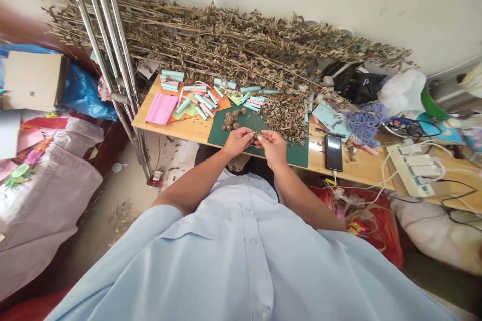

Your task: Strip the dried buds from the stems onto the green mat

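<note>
Crumbling risk: left hand and right hand both pinch a small dried plant cluster above the green cutting mat at center frame, and an overly firm pinch could shatter it, scattering fragments among the dried round clusters and loose leaves.

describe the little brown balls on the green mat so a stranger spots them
On the wooden table, find the dark green mat. Near its left end, beyond the left hand, sit the brown balls: tight round lumps, unlike the loose flat leaves to their right.
</note>
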`<state>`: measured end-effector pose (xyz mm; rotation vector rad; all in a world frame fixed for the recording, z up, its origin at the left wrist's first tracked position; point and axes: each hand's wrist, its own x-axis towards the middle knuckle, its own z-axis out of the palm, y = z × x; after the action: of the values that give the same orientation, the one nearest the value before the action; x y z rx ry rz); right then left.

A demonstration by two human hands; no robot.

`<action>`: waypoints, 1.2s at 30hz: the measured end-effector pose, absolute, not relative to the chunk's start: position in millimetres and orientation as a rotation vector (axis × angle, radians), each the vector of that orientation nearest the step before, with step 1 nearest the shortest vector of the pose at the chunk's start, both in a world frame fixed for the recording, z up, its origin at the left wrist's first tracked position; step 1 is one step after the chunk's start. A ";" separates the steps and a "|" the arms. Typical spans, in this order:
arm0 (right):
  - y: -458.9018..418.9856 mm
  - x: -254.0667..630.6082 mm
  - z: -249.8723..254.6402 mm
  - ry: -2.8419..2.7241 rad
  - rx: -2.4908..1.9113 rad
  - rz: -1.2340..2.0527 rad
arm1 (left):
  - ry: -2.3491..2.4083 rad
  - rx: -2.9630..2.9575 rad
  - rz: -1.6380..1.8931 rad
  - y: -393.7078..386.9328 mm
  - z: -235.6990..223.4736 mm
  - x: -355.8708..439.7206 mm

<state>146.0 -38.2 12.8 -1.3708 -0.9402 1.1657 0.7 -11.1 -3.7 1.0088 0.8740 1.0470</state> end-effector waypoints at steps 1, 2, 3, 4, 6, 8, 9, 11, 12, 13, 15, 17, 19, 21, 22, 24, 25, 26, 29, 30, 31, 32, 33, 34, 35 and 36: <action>-38.0 146.0 12.1 -0.940 -1.368 1.165 | 0.874 1.014 1.047 -11.0 -4.1 0.6; -37.9 146.2 11.5 -0.945 -1.367 1.167 | 0.872 1.019 1.047 -10.9 -4.3 0.4; -37.8 146.5 10.7 -0.958 -1.370 1.170 | 0.869 1.023 1.047 -10.9 -4.4 0.2; -37.8 147.0 10.1 -0.979 -1.377 1.171 | 0.866 1.027 1.046 -10.9 -4.3 0.0; -37.6 148.3 9.3 -1.040 -1.397 1.150 | 0.869 1.036 1.038 -10.8 -4.0 -0.3; -36.8 149.5 9.7 -1.122 -1.408 1.091 | 0.877 1.055 1.019 -10.7 -3.8 -0.4; -36.2 150.1 10.2 -1.171 -1.411 1.052 | 0.879 1.066 1.007 -10.6 -3.8 -0.4; -34.4 151.2 11.7 -1.273 -1.423 0.975 | 0.875 1.089 0.984 -10.4 -4.0 -0.3; -33.3 151.6 12.2 -1.317 -1.434 0.942 | 0.873 1.101 0.976 -10.3 -4.2 -0.3; -32.1 152.1 12.5 -1.353 -1.446 0.917 | 0.873 1.113 0.971 -10.2 -4.2 -0.2; -29.7 152.7 11.8 -1.399 -1.462 0.895 | 0.883 1.131 0.965 -10.0 -4.0 0.0; -27.2 152.9 9.6 -1.409 -1.461 0.907 | 0.904 1.143 0.963 -9.8 -3.3 0.1; -24.7 152.7 6.8 -1.388 -1.451 0.941 | 0.924 1.148 0.969 -9.7 -2.3 0.1; -22.4 152.5 4.5 -1.354 -1.449 0.965 | 0.933 1.144 0.981 -9.6 -1.4 0.1; -21.3 152.6 3.8 -1.345 -1.452 0.971 | 0.932 1.132 0.988 -9.6 -1.1 0.1; -19.3 153.2 3.1 -1.338 -1.455 0.970 | 0.925 1.091 1.002 -9.6 -0.9 0.5; -18.4 153.8 2.9 -1.337 -1.454 0.967 | 0.920 1.066 1.012 -9.6 -1.0 0.7; -17.5 154.6 2.8 -1.336 -1.450 0.965 | 0.916 1.042 1.021 -9.5 -1.1 1.1; -15.3 157.6 2.1 -1.318 -1.449 0.956 | 0.914 0.988 1.046 -9.4 -1.7 2.1; -14.6 158.7 1.6 -1.305 -1.449 0.958 | 0.914 0.976 1.053 -9.3 -1.9 2.4; -14.0 159.9 1.1 -1.288 -1.446 0.962 | 0.912 0.968 1.057 -9.2 -2.2 2.6; -13.3 161.1 0.6 -1.269 -1.442 0.967 | 0.909 0.963 1.063 -9.0 -2.5 2.7; -12.6 162.3 0.1 -1.250 -1.437 0.968 | 0.906 0.959 1.071 -8.8 -2.9 2.8; -11.8 163.4 -0.3 -1.234 -1.435 0.968 | 0.904 0.958 1.078 -8.6 -3.4 2.8; -10.9 164.5 -0.8 -1.223 -1.435 0.965 | 0.903 0.958 1.087 -8.4 -4.0 2.8; -10.0 165.5 -1.2 -1.213 -1.436 0.960 | 0.903 0.958 1.096 -8.2 -4.6 2.8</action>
<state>165.5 -10.0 -1.2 -1.4357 -1.2128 0.9597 2.8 -8.2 -4.6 0.9582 0.9027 1.0959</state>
